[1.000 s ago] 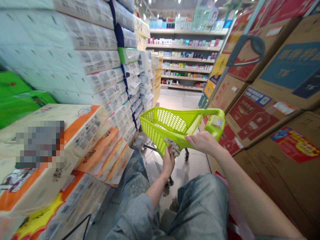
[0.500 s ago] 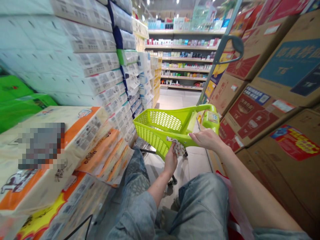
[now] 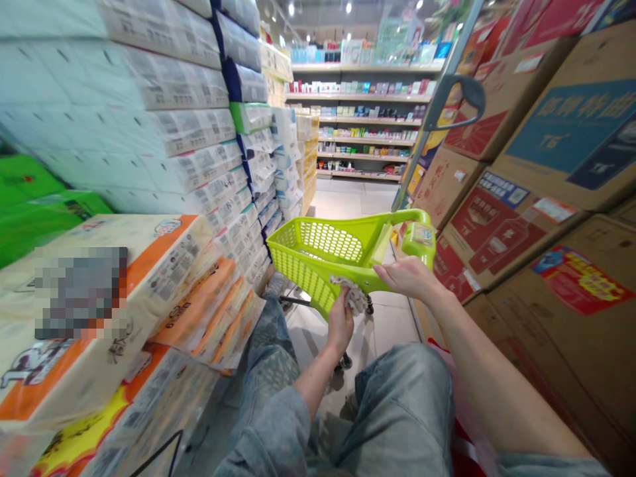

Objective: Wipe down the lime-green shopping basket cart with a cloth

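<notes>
A lime-green plastic shopping basket cart (image 3: 318,291) with perforated sides stands on wheels in front of my knees. My left hand (image 3: 340,326) is closed on a crumpled, light patterned cloth (image 3: 354,295), which lies against the cart's near side. Closed on the cart's green side rim near the handle end is my right hand (image 3: 410,275), its thumb pointing left. The fingers' far side is hidden behind the rim.
Stacked tissue packs (image 3: 189,126) rise on the left, with a dark blurred object (image 3: 87,291) on a nearer pack (image 3: 149,265). Cardboard cartons (image 3: 536,225) line the right. A grey pole with a handle (image 3: 454,99) leans there. Store shelves (image 3: 368,96) stand behind.
The view has shifted very slightly. Both hands stay almost where they were, with the left still holding the cloth against the cart.
</notes>
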